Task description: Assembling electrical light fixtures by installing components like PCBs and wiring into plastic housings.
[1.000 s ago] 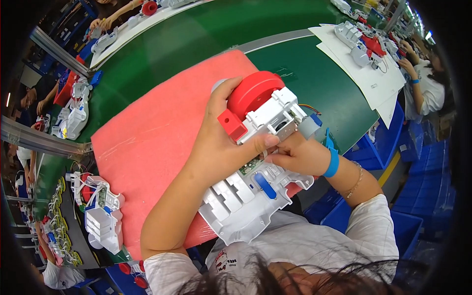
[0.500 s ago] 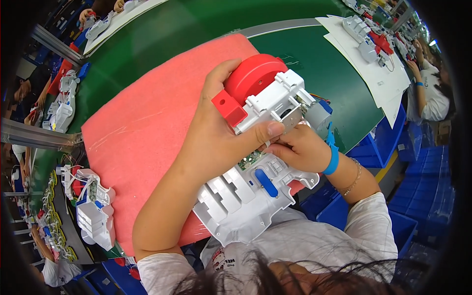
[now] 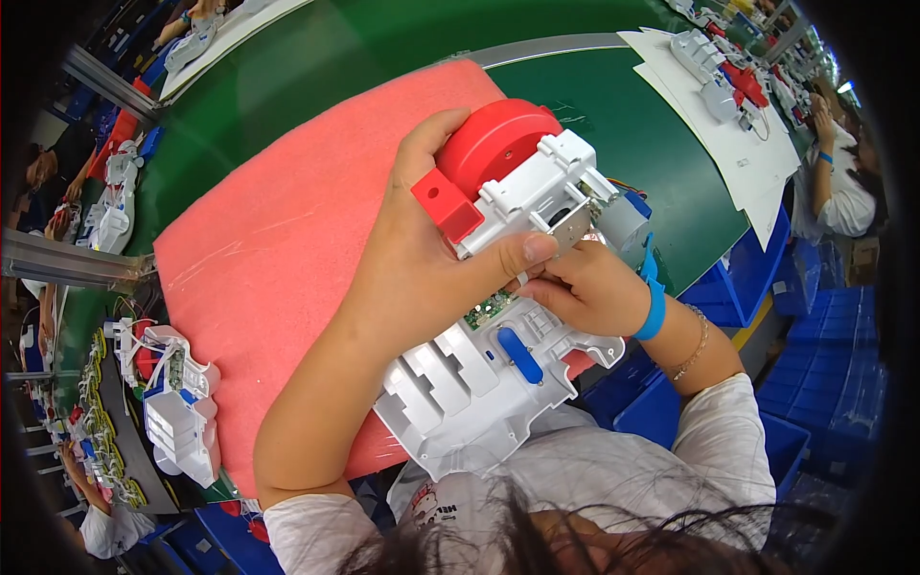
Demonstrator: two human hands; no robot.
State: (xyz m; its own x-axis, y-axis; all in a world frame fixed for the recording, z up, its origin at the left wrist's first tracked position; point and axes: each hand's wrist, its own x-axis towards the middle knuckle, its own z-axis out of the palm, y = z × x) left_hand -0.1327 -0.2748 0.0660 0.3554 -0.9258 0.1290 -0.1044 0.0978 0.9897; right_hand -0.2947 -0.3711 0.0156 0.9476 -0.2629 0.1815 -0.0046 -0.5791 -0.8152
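Note:
My left hand (image 3: 426, 254) is wrapped around a plastic assembly with a red round housing (image 3: 498, 144) and a white bracket (image 3: 541, 182). Its thumb presses near a metal plate (image 3: 572, 228) on the bracket. Just under that thumb, my right hand (image 3: 599, 287), with a blue wristband, is closed with fingertips pinched together; what they hold is hidden. Below both hands lies an open white plastic shell (image 3: 450, 422) with a blue oblong piece (image 3: 519, 356) and part of a green circuit board (image 3: 491, 309). A grey-white cylinder (image 3: 621, 222) with wires sits beyond my right hand.
A pink foam mat (image 3: 278, 240) covers much of the green table (image 3: 613, 105). Another white shell assembly (image 3: 182, 412) lies at the left edge, beside a dark belt with yellow-green parts (image 3: 101, 422). White sheets (image 3: 719, 144), blue bins (image 3: 824, 345) and a co-worker (image 3: 843, 172) are at right.
Both hands keep the same grip, and the assembly has barely shifted. At far right, the co-worker's hand has moved up toward the head.

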